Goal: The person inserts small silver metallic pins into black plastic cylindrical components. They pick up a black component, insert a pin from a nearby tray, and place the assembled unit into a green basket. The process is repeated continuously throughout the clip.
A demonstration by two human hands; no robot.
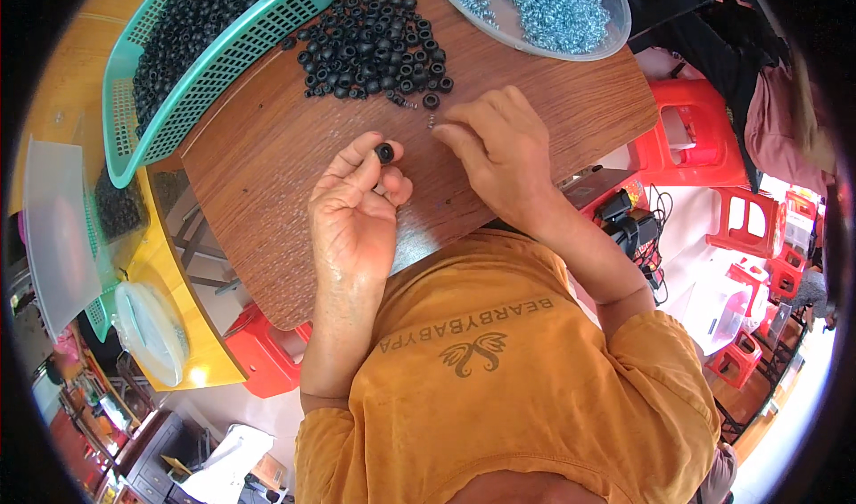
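My left hand (355, 205) is turned palm up, its thumb and fingers closed on a small round black plastic piece (384, 153) with a hollow in its top. To the right of it, my right hand (504, 152) pinches a tiny metal spring (432, 122) at its fingertips, just over the brown tabletop (571, 103). Beyond both hands lies a loose pile of similar black pieces (370, 49). Another small spring (407, 104) rests at the near edge of that pile, beside a single black piece (431, 101).
A green perforated basket (201, 85) full of black pieces stands at the far left. At the far right, a clear round tray (620, 27) holds many bluish springs (571, 14). A yellow table (201, 326) adjoins on the left. Red stools (700, 139) stand beyond the right edge.
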